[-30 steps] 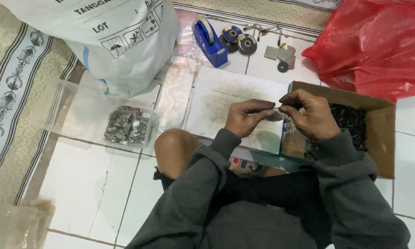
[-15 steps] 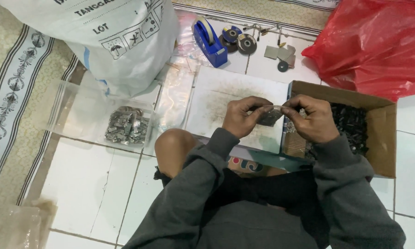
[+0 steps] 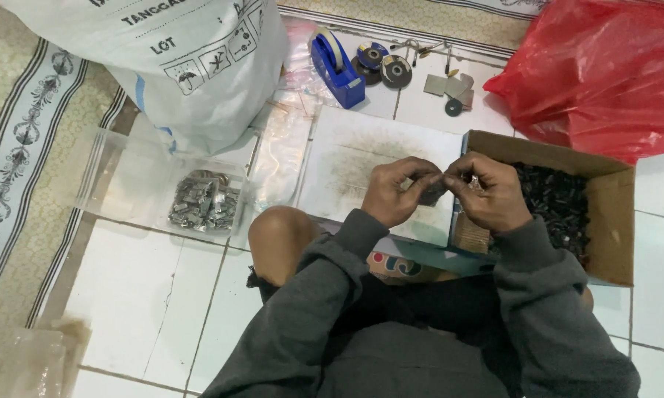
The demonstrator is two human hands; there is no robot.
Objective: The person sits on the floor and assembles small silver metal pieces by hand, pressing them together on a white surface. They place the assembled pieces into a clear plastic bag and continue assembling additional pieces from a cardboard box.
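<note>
Left hand [image 3: 397, 193] and right hand [image 3: 488, 193] meeting fingertip to fingertip, both grips pinching one small dark metal piece [image 3: 433, 193], just left of the cardboard box [image 3: 610, 221] of dark parts, above the white board [image 3: 361, 158].

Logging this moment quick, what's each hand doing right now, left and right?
Left hand: closed, pinching a small dark part.
Right hand: closed, fingers on the same part, over the cardboard box.
</note>
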